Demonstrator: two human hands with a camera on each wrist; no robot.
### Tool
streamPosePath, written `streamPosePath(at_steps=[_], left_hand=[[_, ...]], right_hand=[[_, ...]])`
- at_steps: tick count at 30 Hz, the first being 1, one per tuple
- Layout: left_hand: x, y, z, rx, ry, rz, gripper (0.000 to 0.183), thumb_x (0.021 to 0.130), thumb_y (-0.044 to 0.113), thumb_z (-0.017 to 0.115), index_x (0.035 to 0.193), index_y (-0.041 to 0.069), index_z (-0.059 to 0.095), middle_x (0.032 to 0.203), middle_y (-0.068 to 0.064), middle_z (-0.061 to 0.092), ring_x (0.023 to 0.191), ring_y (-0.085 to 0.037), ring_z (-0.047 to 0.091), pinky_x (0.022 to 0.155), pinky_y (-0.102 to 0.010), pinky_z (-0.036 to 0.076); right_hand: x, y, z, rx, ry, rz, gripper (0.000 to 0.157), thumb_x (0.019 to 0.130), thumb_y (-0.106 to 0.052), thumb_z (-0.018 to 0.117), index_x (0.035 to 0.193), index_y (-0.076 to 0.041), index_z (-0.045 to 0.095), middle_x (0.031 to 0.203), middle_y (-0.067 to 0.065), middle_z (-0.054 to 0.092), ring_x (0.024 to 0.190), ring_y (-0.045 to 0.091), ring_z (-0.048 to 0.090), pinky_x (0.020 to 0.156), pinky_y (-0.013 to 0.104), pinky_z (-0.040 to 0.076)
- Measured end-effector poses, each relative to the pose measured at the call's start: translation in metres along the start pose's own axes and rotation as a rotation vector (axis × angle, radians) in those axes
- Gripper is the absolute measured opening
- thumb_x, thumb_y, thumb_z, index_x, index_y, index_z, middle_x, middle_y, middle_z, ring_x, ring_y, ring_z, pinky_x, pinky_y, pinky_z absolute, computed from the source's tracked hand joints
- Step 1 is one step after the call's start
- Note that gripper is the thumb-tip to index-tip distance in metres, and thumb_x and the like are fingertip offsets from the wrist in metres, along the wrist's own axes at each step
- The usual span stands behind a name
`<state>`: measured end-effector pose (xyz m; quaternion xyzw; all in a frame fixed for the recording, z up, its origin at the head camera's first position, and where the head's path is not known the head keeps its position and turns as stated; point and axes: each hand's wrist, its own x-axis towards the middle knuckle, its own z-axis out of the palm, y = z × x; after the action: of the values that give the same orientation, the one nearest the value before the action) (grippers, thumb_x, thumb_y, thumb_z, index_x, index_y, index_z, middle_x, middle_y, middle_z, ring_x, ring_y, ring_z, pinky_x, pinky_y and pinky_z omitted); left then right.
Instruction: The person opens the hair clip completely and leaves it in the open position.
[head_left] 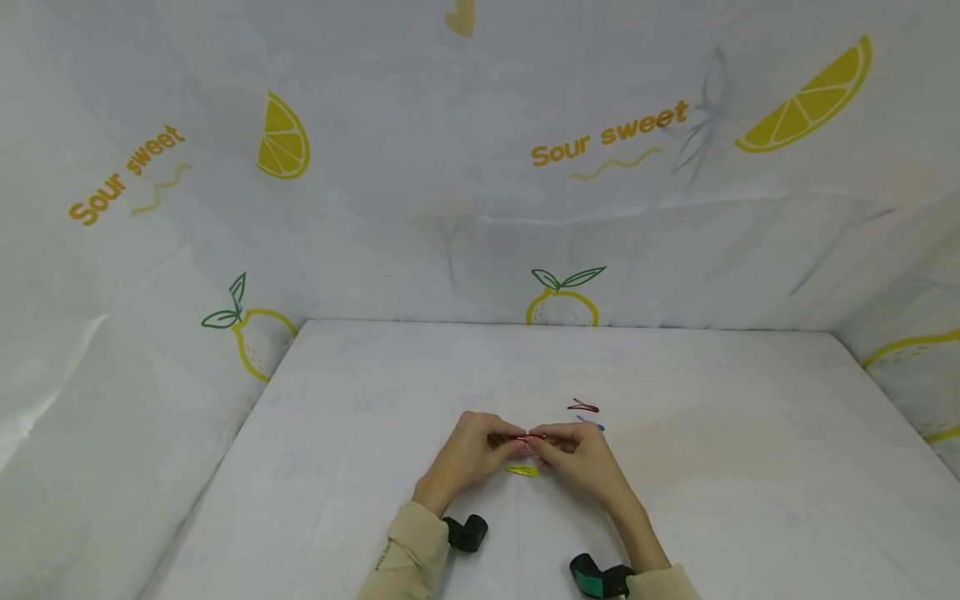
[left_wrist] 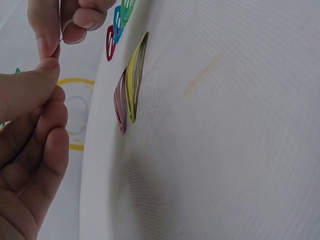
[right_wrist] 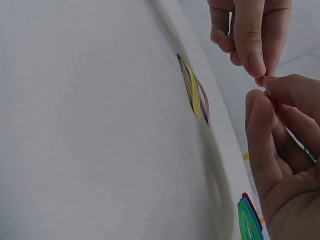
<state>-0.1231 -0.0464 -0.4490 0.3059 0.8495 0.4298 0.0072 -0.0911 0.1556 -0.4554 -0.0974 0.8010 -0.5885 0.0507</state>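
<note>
Close together over the table, my left hand and right hand pinch a small red hair clip between thumbs and fingertips, one at each end. Fingers cover most of it; only a sliver of red shows in the right wrist view. Below the hands lie a yellow snap hair clip and, alongside it, a pink hair clip. Beyond my right hand are a dark red hair clip and a blue hair clip. A green hair clip beside them is hidden in the head view.
A white cloth covers the table. Behind it hangs a white curtain with lemon prints and lettering. Black devices are strapped at both wrists, by the beige sleeves.
</note>
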Motion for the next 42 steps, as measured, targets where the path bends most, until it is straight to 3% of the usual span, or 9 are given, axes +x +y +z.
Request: streamPosePath(at_steps=[10, 34, 42], left_hand=[[0.000, 0.002, 0.001, 0.000, 0.014, 0.052, 0.015, 0.090, 0.015, 0.078, 0.101, 0.004, 0.082, 0.089, -0.007, 0.080, 0.069, 0.004, 0.061, 0.064, -0.013, 0.051], [0.003, 0.002, 0.003, 0.064, 0.031, 0.034, 0.011, 0.090, 0.007, 0.076, 0.099, 0.004, 0.082, 0.085, -0.006, 0.080, 0.065, 0.004, 0.060, 0.061, -0.012, 0.049], [0.005, 0.006, 0.005, 0.059, 0.054, 0.044, 0.011, 0.091, 0.003, 0.073, 0.098, 0.001, 0.082, 0.085, -0.009, 0.080, 0.065, -0.002, 0.064, 0.062, -0.012, 0.049]], right_hand=[[0.001, 0.001, 0.004, 0.032, 0.067, 0.045, 0.020, 0.093, -0.016, 0.075, 0.102, 0.002, 0.078, 0.086, 0.019, 0.077, 0.066, 0.008, 0.064, 0.065, 0.020, 0.052], [0.003, -0.002, 0.009, -0.025, 0.147, 0.024, 0.011, 0.091, -0.012, 0.076, 0.095, -0.003, 0.080, 0.081, 0.015, 0.076, 0.064, 0.004, 0.062, 0.065, 0.019, 0.050], [0.003, 0.000, 0.011, -0.094, 0.192, -0.054, 0.006, 0.091, -0.007, 0.075, 0.091, -0.003, 0.081, 0.075, 0.014, 0.076, 0.059, 0.000, 0.060, 0.061, 0.018, 0.050]])
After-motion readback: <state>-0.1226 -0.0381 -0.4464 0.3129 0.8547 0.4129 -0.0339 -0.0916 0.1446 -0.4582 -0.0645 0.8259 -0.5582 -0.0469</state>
